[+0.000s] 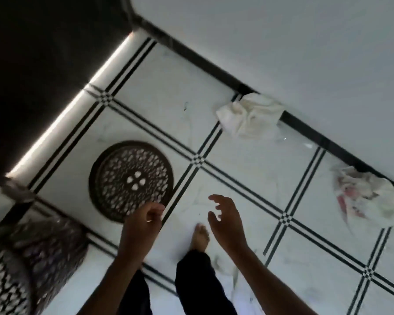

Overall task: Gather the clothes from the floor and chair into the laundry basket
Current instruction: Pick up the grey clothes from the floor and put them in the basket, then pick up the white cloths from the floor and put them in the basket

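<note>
A cream-white crumpled garment [250,115] lies on the tiled floor against the dark skirting. A second garment, white with red marks [369,197], lies further right by the same wall. A dark perforated laundry basket [30,264] stands at the lower left. Its round perforated lid [131,180] lies flat on the floor. My left hand [143,223] hovers at the lid's near edge, fingers loosely curled, holding nothing. My right hand [225,219] is open with fingers spread above the floor, well short of both garments.
A dark piece of furniture [43,64] with a lit strip along its base fills the upper left. A white wall [282,42] with black skirting runs diagonally across the top right. My bare foot [200,237] and dark trouser legs are below my hands.
</note>
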`<state>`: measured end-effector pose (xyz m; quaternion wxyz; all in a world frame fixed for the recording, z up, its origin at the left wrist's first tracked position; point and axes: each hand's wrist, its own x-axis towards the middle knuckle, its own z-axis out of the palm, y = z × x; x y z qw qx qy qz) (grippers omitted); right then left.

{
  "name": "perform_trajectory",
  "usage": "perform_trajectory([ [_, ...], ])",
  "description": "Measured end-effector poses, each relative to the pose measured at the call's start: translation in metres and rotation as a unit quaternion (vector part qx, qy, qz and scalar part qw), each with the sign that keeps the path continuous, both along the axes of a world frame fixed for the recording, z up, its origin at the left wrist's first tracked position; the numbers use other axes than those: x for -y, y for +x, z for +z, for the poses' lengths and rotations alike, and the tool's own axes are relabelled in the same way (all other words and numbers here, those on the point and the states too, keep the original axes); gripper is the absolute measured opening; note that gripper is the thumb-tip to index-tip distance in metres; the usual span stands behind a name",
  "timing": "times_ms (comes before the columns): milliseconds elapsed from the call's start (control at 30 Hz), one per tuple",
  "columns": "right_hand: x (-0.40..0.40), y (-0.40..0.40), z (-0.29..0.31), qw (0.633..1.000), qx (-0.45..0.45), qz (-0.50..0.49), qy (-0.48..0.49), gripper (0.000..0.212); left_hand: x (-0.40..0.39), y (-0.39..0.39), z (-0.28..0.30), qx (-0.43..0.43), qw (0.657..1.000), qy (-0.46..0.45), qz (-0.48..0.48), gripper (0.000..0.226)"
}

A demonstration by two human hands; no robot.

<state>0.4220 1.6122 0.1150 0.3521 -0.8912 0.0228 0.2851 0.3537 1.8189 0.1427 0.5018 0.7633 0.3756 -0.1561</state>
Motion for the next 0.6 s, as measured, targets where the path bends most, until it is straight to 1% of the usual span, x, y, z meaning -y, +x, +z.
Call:
perform_trajectory([
  [67,0.027,0.053,-0.001,1.000,0.024,-0.001,-0.013,0.044,0.029,0.053,-0.004,0.020,0.999,-0.012,-0.025,0.031],
  [133,0.050,0.108,-0.004,0.998,0.035,-0.030,-0.030,0.044,0.052,0.109,-0.015,0.030,0.998,-0.018,-0.053,0.040],
  [200,0.066,0.161,-0.013,0.996,0.017,-0.078,-0.048,0.042,0.068,0.160,-0.028,0.040,0.996,-0.022,-0.073,0.033],
  [267,0.080,0.209,-0.028,0.992,-0.024,-0.112,-0.053,0.043,0.079,0.210,-0.046,0.046,0.997,-0.028,-0.061,0.027],
  [300,0.088,0.233,-0.040,0.990,-0.047,-0.123,-0.056,0.045,0.086,0.235,-0.057,0.032,0.997,-0.034,-0.055,0.027],
  [367,0.104,0.283,-0.077,0.984,-0.068,-0.153,-0.060,0.049,0.099,0.293,-0.088,0.006,0.997,-0.045,-0.068,0.028],
  [467,0.124,0.344,-0.146,0.985,-0.057,-0.139,-0.083,0.062,0.118,0.362,-0.144,-0.025,0.996,-0.024,-0.082,0.027],
  [533,0.141,0.375,-0.200,0.982,-0.060,-0.146,-0.101,0.078,0.134,0.400,-0.198,-0.060,0.993,-0.027,-0.094,0.040],
  [600,0.155,0.405,-0.257,0.979,-0.062,-0.165,-0.107,0.096,0.148,0.431,-0.254,-0.084,0.991,-0.048,-0.088,0.065],
])
